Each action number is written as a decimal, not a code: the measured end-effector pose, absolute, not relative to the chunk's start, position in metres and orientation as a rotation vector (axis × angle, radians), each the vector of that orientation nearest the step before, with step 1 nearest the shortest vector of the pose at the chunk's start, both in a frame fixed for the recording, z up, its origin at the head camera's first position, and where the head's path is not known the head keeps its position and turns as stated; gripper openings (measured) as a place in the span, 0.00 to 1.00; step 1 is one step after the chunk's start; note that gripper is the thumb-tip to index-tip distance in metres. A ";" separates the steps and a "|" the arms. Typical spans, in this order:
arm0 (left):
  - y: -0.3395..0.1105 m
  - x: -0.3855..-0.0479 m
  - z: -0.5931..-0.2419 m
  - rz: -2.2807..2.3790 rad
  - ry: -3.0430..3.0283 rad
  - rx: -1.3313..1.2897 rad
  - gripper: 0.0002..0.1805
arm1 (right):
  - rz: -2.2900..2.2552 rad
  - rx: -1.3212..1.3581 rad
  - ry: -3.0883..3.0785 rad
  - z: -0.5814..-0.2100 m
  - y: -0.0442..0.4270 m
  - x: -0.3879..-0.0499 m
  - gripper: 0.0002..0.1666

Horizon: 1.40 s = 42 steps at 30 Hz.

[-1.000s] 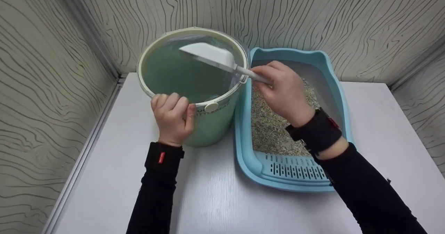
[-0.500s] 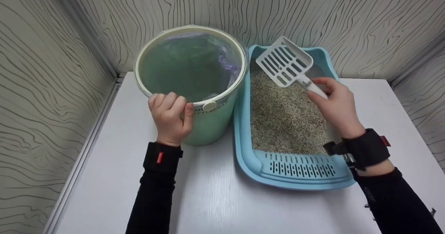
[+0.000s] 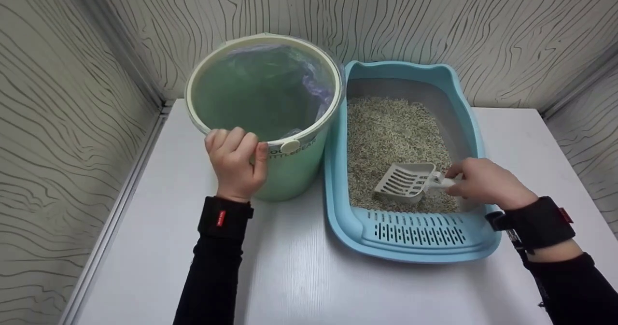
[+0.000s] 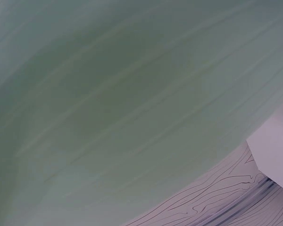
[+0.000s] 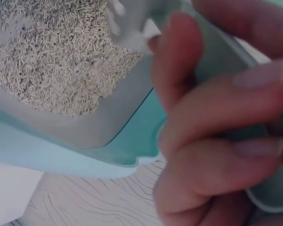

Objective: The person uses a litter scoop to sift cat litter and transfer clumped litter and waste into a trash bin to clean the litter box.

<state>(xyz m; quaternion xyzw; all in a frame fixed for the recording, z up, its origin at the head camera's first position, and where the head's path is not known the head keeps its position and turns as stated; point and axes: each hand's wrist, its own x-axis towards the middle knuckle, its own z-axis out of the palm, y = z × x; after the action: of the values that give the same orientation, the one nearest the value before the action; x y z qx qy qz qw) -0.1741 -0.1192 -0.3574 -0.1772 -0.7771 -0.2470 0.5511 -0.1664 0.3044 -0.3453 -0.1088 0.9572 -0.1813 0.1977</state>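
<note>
My left hand (image 3: 237, 166) grips the near rim of a pale green bin (image 3: 294, 175), fingers over the edge. A thin, purplish plastic bag (image 3: 316, 86) lines the bin. The bin's ribbed green wall (image 4: 132, 103) fills most of the left wrist view, where the hand itself is out of sight. With my right hand (image 3: 490, 182) I hold a white slotted litter scoop (image 3: 405, 182) by its handle; its head rests on the cat litter (image 3: 386, 136) near the front of a blue litter box (image 3: 337, 170). Curled fingers (image 5: 212, 108) appear close up in the right wrist view.
Bin and litter box stand side by side on a white table (image 3: 299, 276). At the box's front is a slotted blue step (image 3: 420, 235). Wood-grain-patterned panels (image 3: 386, 21) close in the back and both sides.
The scoop has swung from above the bin to the right, then down onto the litter, with my right hand on its handle. My left hand stays on the rim.
</note>
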 end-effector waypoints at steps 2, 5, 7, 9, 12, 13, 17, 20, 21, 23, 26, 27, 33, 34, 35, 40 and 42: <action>-0.119 -0.174 -0.358 -0.585 -1.837 -0.419 0.32 | -0.454 -0.304 2.650 -0.345 0.300 -0.168 0.17; -0.120 -0.174 -0.358 -0.585 -1.838 -0.422 0.32 | -0.416 -0.289 2.631 -0.349 0.290 -0.171 0.16; -0.120 -0.174 -0.358 -0.586 -1.835 -0.423 0.32 | -0.429 -0.272 2.627 -0.354 0.281 -0.173 0.15; -0.120 -0.174 -0.358 -0.585 -1.833 -0.424 0.32 | -0.457 -0.250 2.623 -0.359 0.271 -0.174 0.14; -0.120 -0.174 -0.358 -0.582 -1.833 -0.423 0.32 | -0.504 -0.226 2.638 -0.366 0.256 -0.177 0.07; -0.120 -0.174 -0.358 -0.581 -1.834 -0.422 0.32 | -0.515 -0.218 2.646 -0.368 0.251 -0.178 0.06; -0.119 -0.175 -0.358 -0.579 -1.837 -0.424 0.32 | -0.562 -0.182 2.662 -0.376 0.233 -0.181 0.09; -0.118 -0.175 -0.357 -0.582 -1.836 -0.425 0.32 | -0.580 -0.130 2.646 -0.380 0.218 -0.184 0.08; -0.118 -0.174 -0.357 -0.583 -1.836 -0.425 0.32 | -0.577 -0.117 2.637 -0.382 0.213 -0.185 0.08; -0.118 -0.174 -0.357 -0.585 -1.834 -0.426 0.32 | -0.550 -0.097 2.624 -0.383 0.204 -0.188 0.09; -0.118 -0.174 -0.357 -0.586 -1.832 -0.428 0.32 | -0.519 -0.092 2.617 -0.384 0.192 -0.192 0.10; -0.118 -0.174 -0.357 -0.586 -1.831 -0.429 0.32 | -0.506 -0.090 2.612 -0.384 0.188 -0.194 0.10; -0.120 -0.174 -0.357 -0.591 -1.825 -0.425 0.31 | -0.414 -0.138 2.679 -0.394 0.164 -0.205 0.13; -0.120 -0.174 -0.357 -0.588 -1.828 -0.426 0.31 | -0.401 -0.146 2.699 -0.396 0.159 -0.209 0.14; -0.120 -0.174 -0.357 -0.585 -1.832 -0.427 0.31 | -0.395 -0.146 2.707 -0.398 0.155 -0.212 0.13; -0.120 -0.173 -0.358 -0.578 -1.842 -0.426 0.31 | -0.353 -0.136 2.710 -0.402 0.139 -0.230 0.15; -0.120 -0.174 -0.358 -0.578 -1.839 -0.425 0.31 | -0.329 -0.146 2.713 -0.403 0.136 -0.235 0.18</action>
<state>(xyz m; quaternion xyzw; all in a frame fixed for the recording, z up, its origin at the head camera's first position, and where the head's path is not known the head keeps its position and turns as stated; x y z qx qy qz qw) -0.1738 -0.1203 -0.3579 -0.1794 -0.7773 -0.2444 0.5512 -0.2350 0.1364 -0.4027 -0.0521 0.9711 -0.1178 0.2010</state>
